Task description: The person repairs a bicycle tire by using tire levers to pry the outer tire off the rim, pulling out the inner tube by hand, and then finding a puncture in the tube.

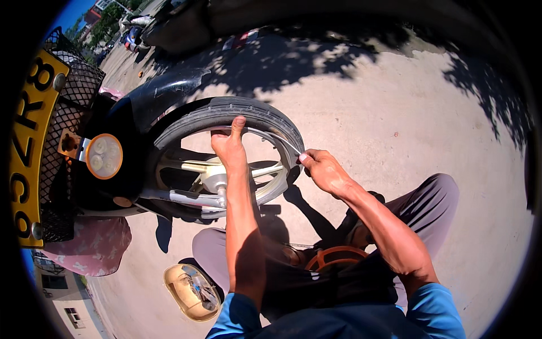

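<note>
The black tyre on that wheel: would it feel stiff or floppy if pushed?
The black tyre is probably fairly stiff, since its tread looks thick and its outline round. Rolling away seems unlikely: a silver arm runs to the hub inside it.

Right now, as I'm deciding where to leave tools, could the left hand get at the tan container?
Probably yes: the tan container sits beside the left knee, nothing blocking it above, though the left hand must first leave the wheel.
</note>
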Action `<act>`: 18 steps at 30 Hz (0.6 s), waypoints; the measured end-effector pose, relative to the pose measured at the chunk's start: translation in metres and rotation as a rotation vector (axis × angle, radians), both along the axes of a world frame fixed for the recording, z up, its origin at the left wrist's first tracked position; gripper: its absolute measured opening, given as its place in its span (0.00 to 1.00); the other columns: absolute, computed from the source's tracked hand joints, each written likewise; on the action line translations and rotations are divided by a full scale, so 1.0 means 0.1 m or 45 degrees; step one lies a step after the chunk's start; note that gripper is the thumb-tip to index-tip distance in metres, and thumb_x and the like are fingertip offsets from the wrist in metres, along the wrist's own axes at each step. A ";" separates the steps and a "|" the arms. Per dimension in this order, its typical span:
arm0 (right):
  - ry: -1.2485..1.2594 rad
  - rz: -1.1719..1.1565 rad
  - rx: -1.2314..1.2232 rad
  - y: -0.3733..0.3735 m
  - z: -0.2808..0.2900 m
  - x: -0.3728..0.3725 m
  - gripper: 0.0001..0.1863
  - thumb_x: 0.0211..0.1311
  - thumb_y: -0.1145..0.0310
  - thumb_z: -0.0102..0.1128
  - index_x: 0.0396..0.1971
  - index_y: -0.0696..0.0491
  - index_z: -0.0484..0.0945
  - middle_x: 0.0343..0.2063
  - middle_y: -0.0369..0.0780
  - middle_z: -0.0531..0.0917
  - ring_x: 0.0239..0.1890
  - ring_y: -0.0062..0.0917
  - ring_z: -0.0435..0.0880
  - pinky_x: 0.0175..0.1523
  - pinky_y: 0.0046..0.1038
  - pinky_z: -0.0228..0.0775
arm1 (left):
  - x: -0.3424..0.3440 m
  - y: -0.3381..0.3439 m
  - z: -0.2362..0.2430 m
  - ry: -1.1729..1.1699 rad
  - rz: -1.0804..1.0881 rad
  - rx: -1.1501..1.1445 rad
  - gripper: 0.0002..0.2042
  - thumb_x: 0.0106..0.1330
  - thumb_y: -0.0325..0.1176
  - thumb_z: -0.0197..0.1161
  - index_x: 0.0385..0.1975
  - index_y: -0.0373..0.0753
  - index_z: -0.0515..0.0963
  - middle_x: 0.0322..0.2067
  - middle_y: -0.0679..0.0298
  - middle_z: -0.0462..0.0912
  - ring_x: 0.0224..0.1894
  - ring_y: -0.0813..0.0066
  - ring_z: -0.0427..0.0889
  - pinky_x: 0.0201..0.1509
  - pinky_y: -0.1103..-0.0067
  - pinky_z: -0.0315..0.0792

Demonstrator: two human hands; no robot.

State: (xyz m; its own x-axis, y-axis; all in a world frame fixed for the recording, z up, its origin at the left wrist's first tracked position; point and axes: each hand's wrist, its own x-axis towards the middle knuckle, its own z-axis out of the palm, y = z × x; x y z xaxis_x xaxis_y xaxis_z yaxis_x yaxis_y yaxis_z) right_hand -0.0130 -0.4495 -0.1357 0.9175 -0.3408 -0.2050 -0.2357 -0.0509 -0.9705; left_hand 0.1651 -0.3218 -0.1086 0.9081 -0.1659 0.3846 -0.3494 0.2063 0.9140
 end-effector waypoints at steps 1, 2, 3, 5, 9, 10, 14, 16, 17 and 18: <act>0.026 -0.052 0.791 0.15 -0.12 -0.07 0.13 0.74 0.63 0.46 0.40 0.57 0.76 0.17 0.35 0.73 0.16 0.20 0.71 0.22 0.25 0.65 | -0.05 -0.02 -0.02 0.019 -0.014 0.037 0.29 0.55 0.42 0.76 0.49 0.27 0.75 0.44 0.59 0.80 0.46 0.70 0.77 0.56 0.76 0.67; -0.143 -0.060 1.021 0.33 -0.26 -0.12 0.13 0.73 0.60 0.48 0.40 0.54 0.74 0.17 0.32 0.69 0.16 0.16 0.66 0.22 0.21 0.60 | -0.09 -0.06 -0.01 -0.023 -0.030 0.036 0.28 0.55 0.42 0.76 0.49 0.28 0.75 0.45 0.60 0.80 0.47 0.71 0.76 0.56 0.77 0.67; -0.308 -0.066 1.262 0.56 -0.42 -0.14 0.13 0.73 0.57 0.50 0.40 0.52 0.73 0.17 0.28 0.64 0.17 0.12 0.61 0.21 0.18 0.54 | -0.12 -0.04 -0.03 -0.015 -0.028 0.046 0.28 0.55 0.42 0.76 0.49 0.28 0.75 0.45 0.60 0.80 0.47 0.71 0.76 0.56 0.77 0.67; -0.542 -0.061 1.505 0.92 -0.56 -0.05 0.12 0.72 0.58 0.51 0.38 0.53 0.70 0.18 0.30 0.67 0.17 0.14 0.64 0.21 0.19 0.58 | -0.16 0.03 -0.01 -0.025 -0.081 0.035 0.27 0.56 0.42 0.75 0.48 0.28 0.75 0.45 0.61 0.79 0.47 0.72 0.75 0.56 0.77 0.67; -0.535 0.126 1.332 1.38 -0.91 0.42 0.11 0.72 0.60 0.51 0.37 0.53 0.71 0.21 0.32 0.75 0.22 0.16 0.71 0.29 0.21 0.65 | -0.12 0.23 -0.02 -0.036 -0.117 0.142 0.27 0.58 0.46 0.73 0.46 0.29 0.75 0.40 0.63 0.79 0.41 0.76 0.74 0.48 0.79 0.67; -0.617 0.062 1.103 1.40 -1.05 0.60 0.11 0.71 0.61 0.52 0.35 0.54 0.72 0.22 0.33 0.77 0.23 0.16 0.72 0.30 0.22 0.65 | -0.09 0.23 -0.04 -0.035 -0.105 0.251 0.26 0.60 0.48 0.71 0.42 0.28 0.76 0.35 0.66 0.78 0.35 0.79 0.71 0.40 0.81 0.65; -0.364 -0.299 0.266 1.20 -1.14 0.76 0.10 0.68 0.65 0.54 0.32 0.57 0.74 0.23 0.45 0.80 0.25 0.36 0.77 0.32 0.36 0.68 | -0.20 0.46 0.05 0.034 0.139 0.392 0.26 0.62 0.42 0.70 0.48 0.27 0.68 0.40 0.57 0.77 0.42 0.73 0.73 0.49 0.78 0.67; -0.192 -0.412 -0.100 1.01 -1.18 0.51 0.11 0.67 0.65 0.54 0.32 0.58 0.74 0.24 0.53 0.79 0.29 0.50 0.77 0.35 0.44 0.68 | -0.35 0.63 0.06 -0.063 0.151 0.434 0.24 0.64 0.39 0.67 0.50 0.29 0.66 0.42 0.54 0.76 0.47 0.70 0.75 0.56 0.76 0.68; -0.164 -0.442 -0.249 0.92 -1.17 0.34 0.12 0.67 0.64 0.54 0.32 0.59 0.73 0.25 0.55 0.77 0.32 0.55 0.76 0.37 0.46 0.67 | -0.43 0.71 0.05 -0.093 0.126 0.436 0.23 0.65 0.37 0.67 0.51 0.30 0.66 0.43 0.54 0.76 0.47 0.70 0.75 0.57 0.75 0.68; -0.129 -0.437 -0.275 0.81 -1.23 0.17 0.12 0.67 0.63 0.54 0.32 0.59 0.73 0.25 0.55 0.77 0.33 0.54 0.77 0.38 0.46 0.67 | -0.50 0.77 0.01 -0.078 0.076 0.515 0.22 0.65 0.36 0.66 0.51 0.30 0.66 0.45 0.54 0.76 0.48 0.70 0.75 0.56 0.74 0.70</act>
